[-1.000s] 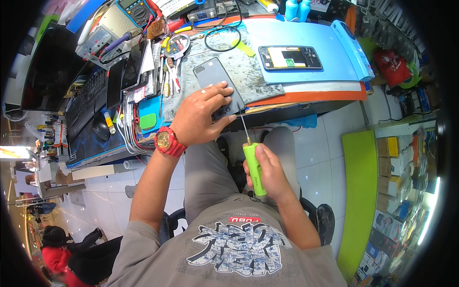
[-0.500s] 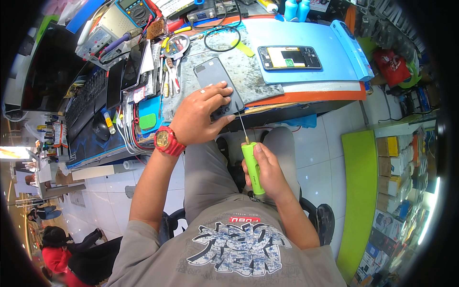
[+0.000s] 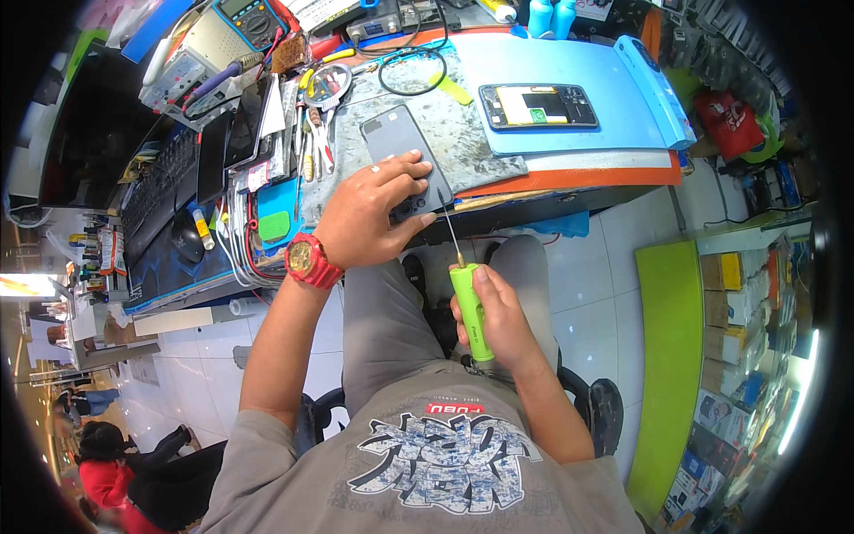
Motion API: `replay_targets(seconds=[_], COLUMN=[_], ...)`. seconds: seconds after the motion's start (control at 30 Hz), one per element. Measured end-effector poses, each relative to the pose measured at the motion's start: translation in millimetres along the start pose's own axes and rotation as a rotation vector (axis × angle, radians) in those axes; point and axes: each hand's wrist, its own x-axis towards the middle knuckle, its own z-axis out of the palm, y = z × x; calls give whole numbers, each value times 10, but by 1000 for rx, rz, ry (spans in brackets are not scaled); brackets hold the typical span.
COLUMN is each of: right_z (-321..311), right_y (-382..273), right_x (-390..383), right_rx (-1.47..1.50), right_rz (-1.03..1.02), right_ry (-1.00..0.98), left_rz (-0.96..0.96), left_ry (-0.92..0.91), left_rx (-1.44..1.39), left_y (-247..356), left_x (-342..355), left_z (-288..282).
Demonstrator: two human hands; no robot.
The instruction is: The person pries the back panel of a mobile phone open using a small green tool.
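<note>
A grey phone [image 3: 391, 133] lies back up on the worn grey work mat, its near end at the bench's front edge. My left hand [image 3: 378, 209] is laid over it, fingers bent across the back and thumb by the dark camera rings at the near end. Closed around a bright green handle, my right hand [image 3: 500, 316] holds a slim tool [image 3: 469, 307] with a thin metal shaft. The shaft's dark, narrow tip meets the phone's right edge near its lower corner. I cannot make out the tip's exact shape.
An opened phone [image 3: 538, 107] rests on a blue mat [image 3: 614, 129] to the right. Tweezers and hand tools [image 3: 316, 147], a magnifier ring [image 3: 329, 84] and a black cable loop [image 3: 412, 71] lie at the left and back. A keyboard [image 3: 160, 182] and mouse [image 3: 187, 236] sit far left.
Very little differs. Both hands, the grey phone and the green tool keep nearly the same places, with the tip still at the phone's edge.
</note>
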Motion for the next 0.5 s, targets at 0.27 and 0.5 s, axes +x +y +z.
replay_targets(seconds=[0.27, 0.5], right_z=[-10, -42], right_y=[-16, 22], right_x=[-11, 6], right_rx=[-27, 3], right_rz=[-5, 8], right_ry=[9, -7], left_rz=[-2, 2], left_ry=[-12, -20], left_rx=[-8, -15], left_y=[-8, -15], left_x=[3, 5], left_z=[-13, -26])
